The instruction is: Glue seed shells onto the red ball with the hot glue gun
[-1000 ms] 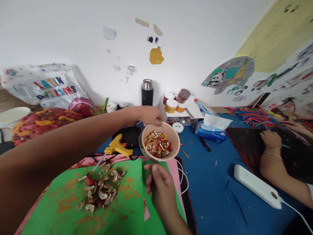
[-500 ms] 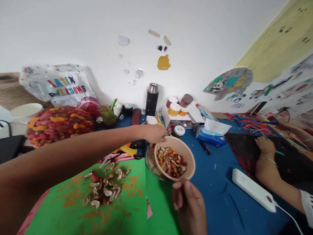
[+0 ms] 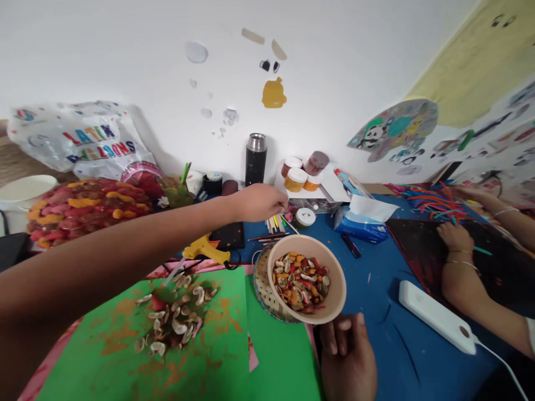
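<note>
My left hand [image 3: 264,202] reaches across to the back of the table with its fingers curled closed, beside a bundle of pencils and brushes [image 3: 278,223]. What it holds, if anything, is hidden. My right hand [image 3: 350,356] rests at the near side of a cream bowl [image 3: 340,284], fingers curled in, thumb raised, nothing visible in it. Painted red, orange and brown shell pieces [image 3: 301,281] fill the bowl, which overlaps a woven basket [image 3: 265,289]. On green paper [image 3: 225,345] lies a pile of unpainted shells [image 3: 179,320].
A yellow glue gun [image 3: 208,249] lies behind the green paper. Farther back stand a black flask [image 3: 256,161], paint jars [image 3: 296,179] and a tissue pack [image 3: 361,223]. A shell-covered piece [image 3: 87,211] is at left. A white power bank [image 3: 434,317] and another person's arm [image 3: 468,284] are at right.
My left hand has lifted from the bowl's far rim and moved back toward the pencils. My right hand has moved slightly right and its fingers curl more. The view has shifted.
</note>
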Demonstrator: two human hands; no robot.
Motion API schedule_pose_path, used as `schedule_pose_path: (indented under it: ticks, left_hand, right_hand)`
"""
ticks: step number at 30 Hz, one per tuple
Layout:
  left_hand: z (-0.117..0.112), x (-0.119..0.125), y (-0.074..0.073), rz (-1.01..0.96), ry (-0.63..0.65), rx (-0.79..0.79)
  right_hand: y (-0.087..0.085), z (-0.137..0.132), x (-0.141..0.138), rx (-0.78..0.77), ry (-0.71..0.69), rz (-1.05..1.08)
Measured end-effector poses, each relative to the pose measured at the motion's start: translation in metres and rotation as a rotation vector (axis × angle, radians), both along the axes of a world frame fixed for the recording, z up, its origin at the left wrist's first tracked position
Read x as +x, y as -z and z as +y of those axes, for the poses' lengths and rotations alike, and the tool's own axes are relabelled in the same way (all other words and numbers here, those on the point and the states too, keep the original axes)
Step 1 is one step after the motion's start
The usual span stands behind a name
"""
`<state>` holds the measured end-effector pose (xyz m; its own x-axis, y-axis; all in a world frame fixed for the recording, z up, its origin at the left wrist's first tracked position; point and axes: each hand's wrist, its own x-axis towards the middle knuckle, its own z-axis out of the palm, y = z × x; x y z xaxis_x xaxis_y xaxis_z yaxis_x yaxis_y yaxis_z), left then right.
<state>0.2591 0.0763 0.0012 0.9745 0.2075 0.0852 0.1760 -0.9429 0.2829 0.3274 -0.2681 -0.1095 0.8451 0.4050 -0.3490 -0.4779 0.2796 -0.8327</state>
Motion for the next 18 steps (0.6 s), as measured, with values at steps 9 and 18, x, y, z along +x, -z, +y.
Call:
schedule_pose_path:
  ticks: [9, 18]
  left_hand:
    - [0.03, 0.03, 0.068, 0.023, 0.278, 0.373]
    - [0.043, 0.042, 0.091, -0.055, 0.34, 0.448]
  right_hand:
    - [0.01, 0.001, -0.004, -0.031, 0.022, -0.058]
    - [0.011, 0.001, -0.005, -0.065, -0.019, 0.025]
